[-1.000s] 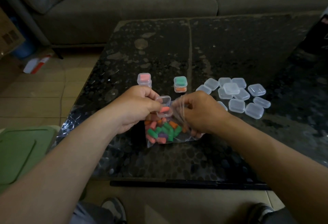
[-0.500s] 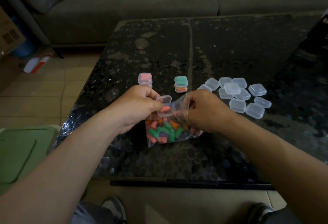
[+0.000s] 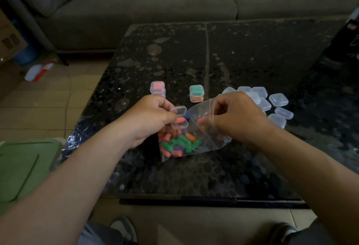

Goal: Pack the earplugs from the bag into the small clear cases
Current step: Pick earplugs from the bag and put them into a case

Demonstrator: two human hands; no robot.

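Note:
My left hand (image 3: 150,117) grips a small clear case (image 3: 179,118) with its lid flipped up; a pink earplug lies inside it. Right beside it, my right hand (image 3: 236,117) pinches the zip edge of the clear plastic bag (image 3: 202,128), lifting that side. Several pink, orange, green and purple earplugs (image 3: 177,144) lie bunched in the bag's lower part on the table. Two stacks of filled cases stand behind my hands: a pink-filled stack (image 3: 157,88) and a green-over-orange stack (image 3: 196,93). Several empty cases (image 3: 272,104) lie to the right, partly hidden by my right hand.
The dark pebble-patterned table (image 3: 194,174) has its near edge just above my shoes. A grey sofa (image 3: 155,5) runs along the back. A green bin lid (image 3: 21,167) sits at the lower left, and a white-and-red object (image 3: 38,69) lies on the tiled floor.
My right hand has raised the bag's zip edge higher and a little to the right, stretching the bag open. My left hand has held the open case nearly still.

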